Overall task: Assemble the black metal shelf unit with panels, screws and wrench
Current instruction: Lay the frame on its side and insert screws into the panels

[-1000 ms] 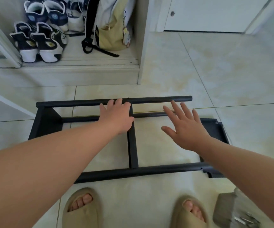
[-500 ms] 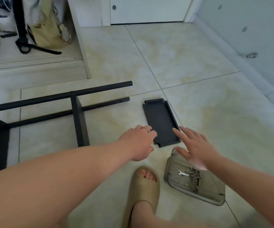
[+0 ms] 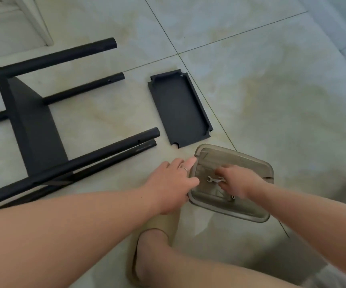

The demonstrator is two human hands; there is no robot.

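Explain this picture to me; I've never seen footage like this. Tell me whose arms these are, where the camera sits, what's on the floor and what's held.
No machine here: these are a person's two bare arms, filmed by a wide-angle camera worn on their head, looking down. On the pale tiled floor lie a half-built black metal tube frame, a loose flat black metal panel with raised edges, and a translucent grey plastic tray. The left hand rests against the tray's rim. The right hand reaches into the tray, at a small silver wrench; blur hides whether it is gripped.
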